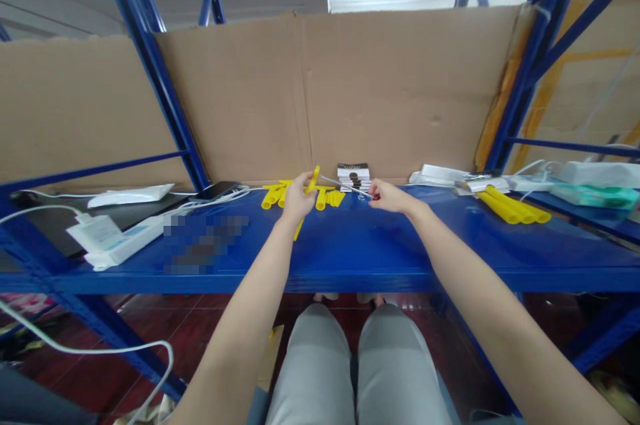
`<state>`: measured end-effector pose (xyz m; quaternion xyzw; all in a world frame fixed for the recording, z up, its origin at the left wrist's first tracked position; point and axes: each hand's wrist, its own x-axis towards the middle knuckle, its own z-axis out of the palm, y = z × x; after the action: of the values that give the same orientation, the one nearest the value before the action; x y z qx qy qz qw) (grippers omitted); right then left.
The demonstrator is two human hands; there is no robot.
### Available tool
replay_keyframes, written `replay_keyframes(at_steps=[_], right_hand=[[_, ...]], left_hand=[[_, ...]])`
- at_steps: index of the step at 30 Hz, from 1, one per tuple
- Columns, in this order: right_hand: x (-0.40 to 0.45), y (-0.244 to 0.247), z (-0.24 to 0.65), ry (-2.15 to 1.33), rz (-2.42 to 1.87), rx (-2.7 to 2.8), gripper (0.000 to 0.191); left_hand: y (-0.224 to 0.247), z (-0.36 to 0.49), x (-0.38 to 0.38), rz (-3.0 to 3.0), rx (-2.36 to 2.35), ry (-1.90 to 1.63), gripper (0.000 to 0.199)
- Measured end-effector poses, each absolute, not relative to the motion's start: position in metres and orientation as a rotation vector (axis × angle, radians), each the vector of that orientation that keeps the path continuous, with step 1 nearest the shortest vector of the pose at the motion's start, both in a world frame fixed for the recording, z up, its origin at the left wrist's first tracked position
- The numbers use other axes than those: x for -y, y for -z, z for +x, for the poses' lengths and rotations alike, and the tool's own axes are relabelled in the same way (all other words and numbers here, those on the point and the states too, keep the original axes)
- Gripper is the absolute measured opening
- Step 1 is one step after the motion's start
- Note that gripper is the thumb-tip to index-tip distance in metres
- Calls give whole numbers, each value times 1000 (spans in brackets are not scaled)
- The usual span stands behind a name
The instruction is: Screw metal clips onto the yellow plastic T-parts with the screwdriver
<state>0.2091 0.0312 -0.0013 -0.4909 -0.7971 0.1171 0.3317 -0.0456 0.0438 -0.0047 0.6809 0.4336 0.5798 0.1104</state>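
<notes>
I am remotely holding: left hand (299, 198), one yellow tube (315, 178), pinched; right hand (391, 197), one slender metal tool (346, 186), gripped at one end, seemingly for reach.

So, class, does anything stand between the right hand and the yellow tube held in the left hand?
Nothing visible blocks the way: the slim metal tool in the right hand points across the gap toward the yellow tube in the left hand. Short yellow pieces lie on the blue shelf between the hands.
</notes>
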Motion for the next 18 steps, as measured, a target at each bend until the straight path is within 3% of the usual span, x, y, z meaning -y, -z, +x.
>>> replay_keyframes(at_steps=[7, 18], right_hand=[[-46, 22, 208, -348, -1245, 2006, 23], [-52, 29, 209, -377, -1252, 1868, 26]], left_hand=[[4, -50, -37, 2320, -1482, -1623, 44], [2, -49, -32, 2320, -1590, -1531, 42]])
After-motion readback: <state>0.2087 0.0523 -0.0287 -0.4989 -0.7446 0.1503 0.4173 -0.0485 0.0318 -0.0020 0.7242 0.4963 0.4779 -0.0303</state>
